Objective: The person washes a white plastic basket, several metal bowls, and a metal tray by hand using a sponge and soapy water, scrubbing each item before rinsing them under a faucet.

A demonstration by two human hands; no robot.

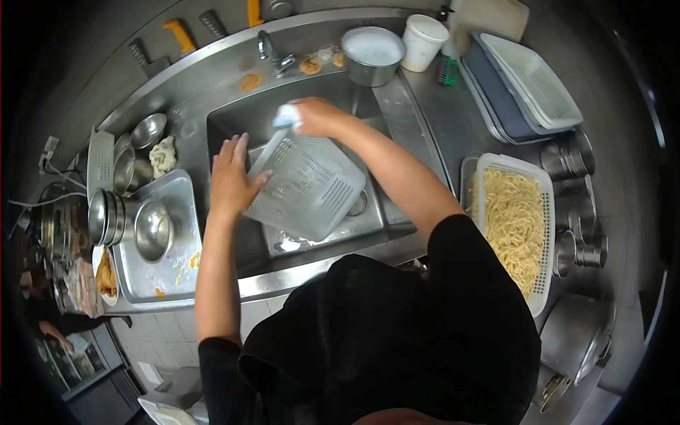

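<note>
A white perforated plastic basket (pixel 308 180) is tilted inside the steel sink (pixel 234 117). My left hand (pixel 232 173) lies against its left rim, with the fingers spread and the thumb reaching over the edge. At the basket's far corner my right hand (pixel 312 117) is closed on a white cloth or sponge (pixel 287 117), which touches the rim. Beyond the hands, the faucet (pixel 273 57) stands at the back of the sink. Part of the drain (pixel 359 204) shows to the right of the basket.
Noodles (pixel 511 227) fill a white basket (pixel 544 287) on the right. A steel pot (pixel 372 60) and a white tub (pixel 425 44) stand behind. Left are a metal tray (pixel 173 273) and steel bowls (pixel 154 230). A person's hand (pixel 57 334) shows at far left.
</note>
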